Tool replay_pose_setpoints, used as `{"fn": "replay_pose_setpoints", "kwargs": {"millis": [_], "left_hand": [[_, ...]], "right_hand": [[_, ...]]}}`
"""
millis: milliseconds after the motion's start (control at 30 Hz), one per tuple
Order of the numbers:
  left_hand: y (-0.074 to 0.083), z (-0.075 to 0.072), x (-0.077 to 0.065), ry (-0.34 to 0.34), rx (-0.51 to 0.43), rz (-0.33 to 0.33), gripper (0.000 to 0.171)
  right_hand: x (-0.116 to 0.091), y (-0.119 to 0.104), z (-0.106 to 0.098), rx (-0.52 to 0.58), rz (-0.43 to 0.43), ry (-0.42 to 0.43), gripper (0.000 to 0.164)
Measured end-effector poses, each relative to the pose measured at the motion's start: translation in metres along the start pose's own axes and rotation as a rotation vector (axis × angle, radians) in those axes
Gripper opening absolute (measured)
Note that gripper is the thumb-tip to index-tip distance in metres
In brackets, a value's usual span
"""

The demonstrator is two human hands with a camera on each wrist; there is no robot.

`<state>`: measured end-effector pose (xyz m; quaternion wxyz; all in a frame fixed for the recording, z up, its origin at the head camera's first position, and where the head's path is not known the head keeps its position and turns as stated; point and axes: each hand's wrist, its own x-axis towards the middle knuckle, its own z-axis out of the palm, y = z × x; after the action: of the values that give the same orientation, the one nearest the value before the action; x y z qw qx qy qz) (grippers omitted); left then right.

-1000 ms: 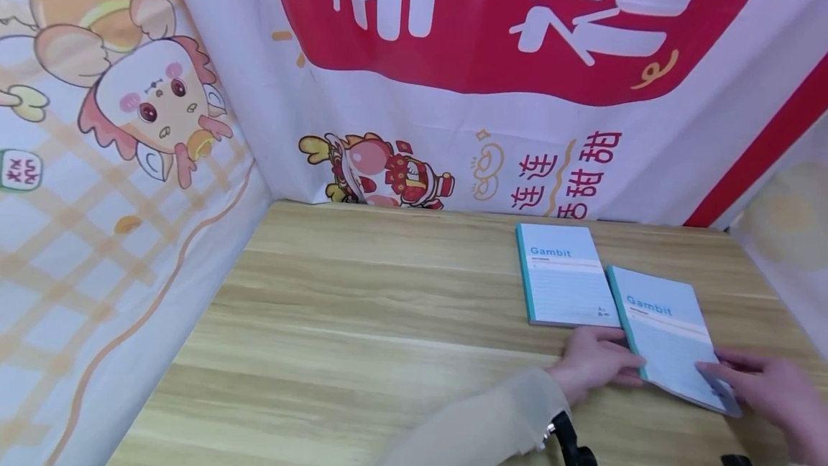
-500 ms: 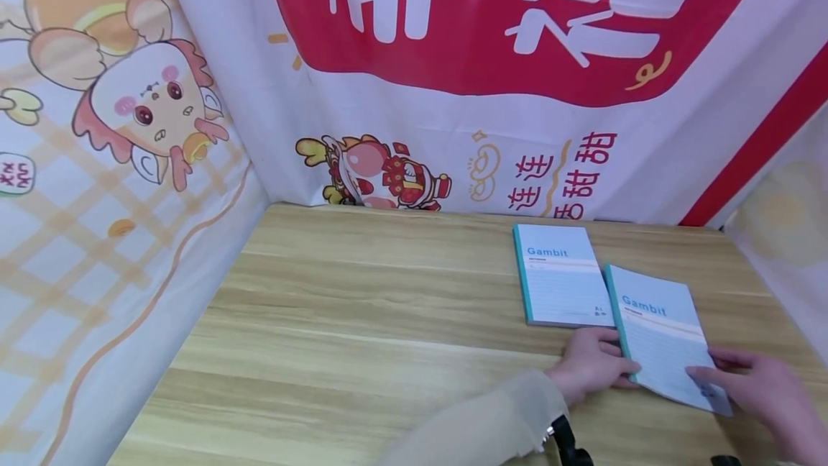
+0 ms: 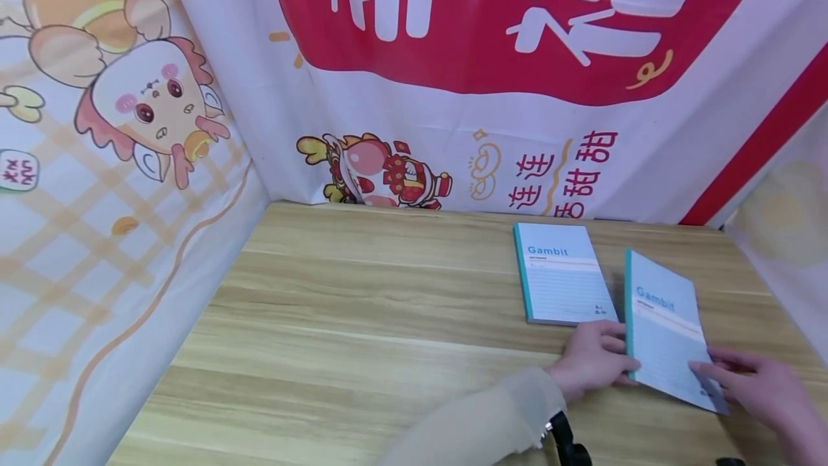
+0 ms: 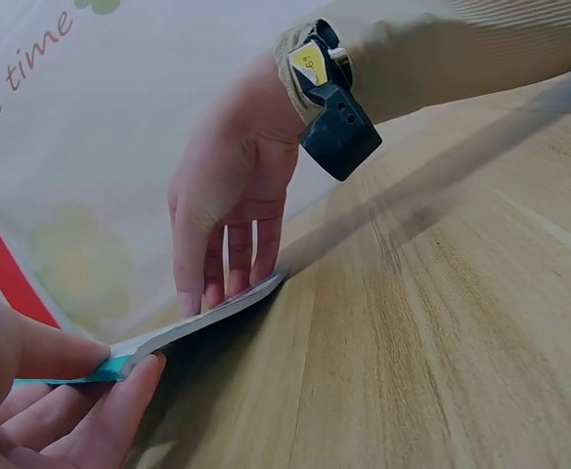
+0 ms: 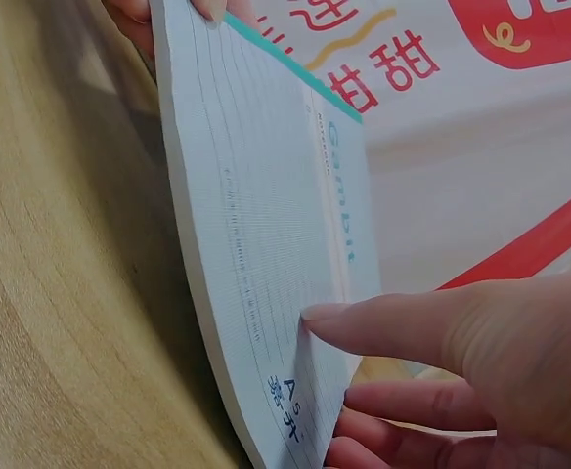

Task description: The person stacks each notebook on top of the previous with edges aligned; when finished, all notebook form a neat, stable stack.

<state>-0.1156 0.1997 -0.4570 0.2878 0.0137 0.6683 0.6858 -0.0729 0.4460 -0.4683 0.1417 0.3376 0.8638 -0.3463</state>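
Both hands hold a pale blue notebook (image 3: 666, 329) marked "Gambit", tilted up off the table at the right. My left hand (image 3: 595, 357) pinches its teal spine near the lower corner, thumb on top and fingers beneath, as the left wrist view shows. At the opposite edge my right hand (image 3: 753, 383) grips it, with the thumb on the cover and the fingers behind. A second "Gambit" notebook (image 3: 566, 275) lies flat on the table, just left of the held one and beyond my left hand.
The wood-grain table (image 3: 362, 322) stretches to the left and front. A white and red printed cloth (image 3: 479, 85) hangs along its back edge. Another cloth with cartoon figures (image 3: 129, 236) covers the left side, and a pale cloth (image 3: 789, 236) stands at the right.
The held notebook's far end has lifted and swung right, away from the flat notebook, so a gap now shows between them. Both hands keep their hold in nearly the same place.
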Motion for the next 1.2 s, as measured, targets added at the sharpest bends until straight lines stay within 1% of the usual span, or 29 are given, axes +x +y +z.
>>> {"fn": "replay_pose_setpoints", "kwargs": {"millis": [100, 300, 533, 667, 767, 867, 1033, 1200], "left_hand": [[0.002, 0.0, -0.001, -0.006, 0.005, 0.021, 0.046], [0.007, -0.005, -0.001, -0.036, 0.011, 0.075, 0.047], [0.014, -0.013, -0.005, -0.036, 0.004, 0.078, 0.048], [0.013, -0.02, -0.005, -0.031, 0.007, 0.09, 0.049], [0.013, -0.026, -0.005, -0.035, -0.006, 0.104, 0.049], [0.014, -0.032, -0.005, -0.05, -0.018, 0.118, 0.049], [0.018, -0.043, -0.007, -0.066, -0.023, 0.126, 0.048], [0.022, -0.05, -0.009, -0.056, -0.051, 0.118, 0.048]], "right_hand": [[0.001, 0.001, -0.001, 0.005, -0.009, -0.004, 0.094], [0.003, 0.0, -0.004, 0.043, 0.002, -0.032, 0.105], [0.009, -0.002, -0.003, 0.076, 0.026, -0.041, 0.106], [0.005, -0.008, -0.003, 0.075, 0.012, -0.055, 0.108], [0.0, -0.015, -0.004, 0.073, -0.017, -0.065, 0.11], [-0.004, -0.021, -0.005, 0.078, -0.049, -0.058, 0.112], [-0.009, -0.03, -0.004, 0.088, -0.115, -0.008, 0.109], [-0.017, -0.039, -0.003, 0.086, -0.186, 0.035, 0.103]]}}
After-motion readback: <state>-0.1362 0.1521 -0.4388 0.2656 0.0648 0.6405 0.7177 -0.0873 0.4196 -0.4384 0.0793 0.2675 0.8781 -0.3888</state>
